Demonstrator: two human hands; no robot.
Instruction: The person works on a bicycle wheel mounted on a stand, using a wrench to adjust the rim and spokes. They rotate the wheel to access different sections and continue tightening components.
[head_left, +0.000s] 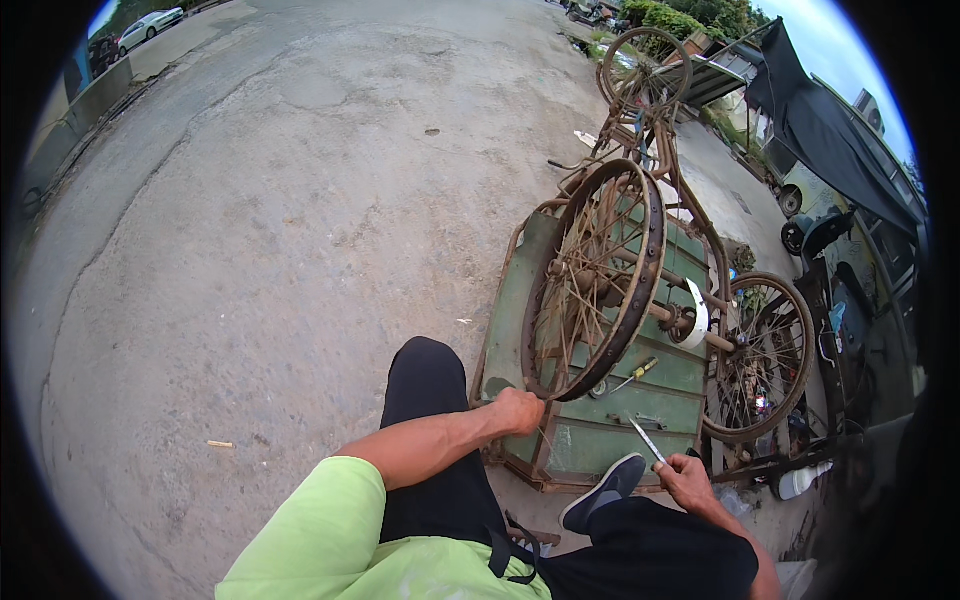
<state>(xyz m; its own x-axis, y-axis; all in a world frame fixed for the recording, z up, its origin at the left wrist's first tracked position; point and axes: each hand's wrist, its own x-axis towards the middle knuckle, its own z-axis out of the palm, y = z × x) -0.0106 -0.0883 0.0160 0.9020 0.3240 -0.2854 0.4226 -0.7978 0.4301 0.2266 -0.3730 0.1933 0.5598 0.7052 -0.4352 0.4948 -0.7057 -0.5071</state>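
Observation:
A rusty spoked wheel rim (651, 262) without a tire stands tilted on the axle of an upturned cargo tricycle. My left hand (519, 412) is closed at the rim's lower edge; what its fingers grip is hidden, and a thin strand shows just below it. My right hand (684, 480) holds a thin, flat metal tool (646, 440) with its tip towards the green cart bed (585, 450). On the bed, a screwdriver with a yellow and black handle (645, 368) lies beside a small round thing (598, 389). A small metal piece (649, 421) lies nearer to me.
The tricycle's other rear wheel (802, 360) is at the right, its front wheel (686, 75) beyond the frame. A white curved piece (699, 315) hangs round the axle by the sprocket. My shoe (611, 487) is against the cart's near edge. A white plastic container (796, 482) lies right.

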